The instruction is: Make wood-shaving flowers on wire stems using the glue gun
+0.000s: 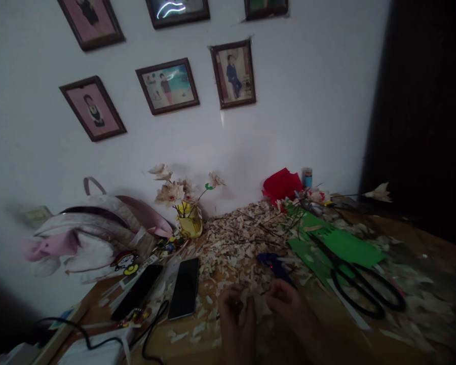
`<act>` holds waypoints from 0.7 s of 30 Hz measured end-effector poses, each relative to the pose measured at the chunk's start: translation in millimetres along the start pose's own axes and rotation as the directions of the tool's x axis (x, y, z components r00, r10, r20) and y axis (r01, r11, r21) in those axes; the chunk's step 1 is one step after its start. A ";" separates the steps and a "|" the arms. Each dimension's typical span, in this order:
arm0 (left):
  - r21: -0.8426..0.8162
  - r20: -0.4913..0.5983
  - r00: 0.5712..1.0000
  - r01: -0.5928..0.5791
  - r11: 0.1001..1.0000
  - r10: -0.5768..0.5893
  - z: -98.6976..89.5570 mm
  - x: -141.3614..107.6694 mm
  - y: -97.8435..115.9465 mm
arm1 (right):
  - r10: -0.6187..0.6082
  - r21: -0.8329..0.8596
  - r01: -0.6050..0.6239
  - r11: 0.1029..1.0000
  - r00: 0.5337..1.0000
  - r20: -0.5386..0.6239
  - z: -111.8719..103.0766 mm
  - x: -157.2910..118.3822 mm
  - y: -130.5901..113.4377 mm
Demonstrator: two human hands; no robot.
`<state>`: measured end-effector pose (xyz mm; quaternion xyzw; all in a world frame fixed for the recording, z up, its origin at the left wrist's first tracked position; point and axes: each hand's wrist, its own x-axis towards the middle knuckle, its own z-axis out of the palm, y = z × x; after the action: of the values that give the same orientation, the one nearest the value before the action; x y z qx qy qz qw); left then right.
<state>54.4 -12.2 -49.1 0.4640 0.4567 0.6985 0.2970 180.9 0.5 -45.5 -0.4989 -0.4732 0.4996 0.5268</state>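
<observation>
Several flowers look done beyond my left hand, pinching a pale piece; right hand grip unclear; scraps remain ahead.

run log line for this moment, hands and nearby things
left hand: at pale scraps, grip unclear | right hand: beside it, grip unclear | ahead: blue glue gun | right: scissors partly on green paper

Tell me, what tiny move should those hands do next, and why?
Perhaps the bare right hand should reach for the blue plastic glue gun: it lies just beyond that hand, and its tiny red light glows. The bare left hand is close by, among thin, pale, petal-like scraps; what it holds is too dim to tell.
</observation>
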 end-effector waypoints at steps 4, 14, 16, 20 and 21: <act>0.025 -0.031 1.000 -0.003 1.000 0.003 1.9 -1.6 2.8 | 0.002 0.045 -0.006 0.999 0.996 0.089 -0.8 1.5 3.3; 0.041 -0.020 0.999 0.033 0.999 -0.032 4.0 -1.9 10.9 | -0.085 -0.177 0.074 0.981 0.995 -0.054 4.8 -6.1 -4.1; 0.022 0.000 0.999 0.036 0.999 -0.036 2.3 -0.8 9.7 | -0.077 -0.176 0.067 0.982 0.996 -0.050 4.8 -6.2 -4.8; 0.019 0.012 0.997 0.072 0.997 -0.072 0.9 1.1 7.0 | -0.008 -0.190 0.006 0.982 1.000 -0.013 3.0 -5.7 -3.6; 0.022 0.007 0.997 0.082 0.996 -0.082 0.7 1.5 6.7 | 0.002 -0.204 -0.005 0.979 1.000 -0.016 2.4 -5.4 -2.9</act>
<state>54.5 -13.4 -42.2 0.4508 0.4816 0.6790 0.3220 178.4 -4.8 -42.4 -0.5551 -0.5167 0.4456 0.4757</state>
